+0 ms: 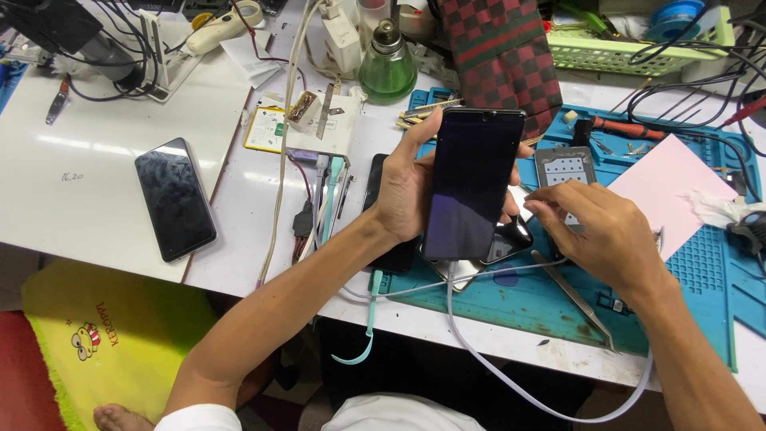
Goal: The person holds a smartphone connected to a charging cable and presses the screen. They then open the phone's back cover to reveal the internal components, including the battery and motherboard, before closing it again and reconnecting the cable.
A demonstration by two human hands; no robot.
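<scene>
Two hands on one dark smartphone (471,183), held above the teal mat (702,271): left hand (407,187) gripping its edges, right hand (594,227) pinched at its right side, contents unclear. White cable (495,359) plugged underneath. Pink paper sheet (666,187) right; yellow-labelled battery pack (263,128) upper left.

Glossy glass phone (471,183), matt rubbery mat (702,263)

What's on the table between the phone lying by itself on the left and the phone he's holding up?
In the head view, a bundle of cables lies between the lying phone and the held phone.
</scene>
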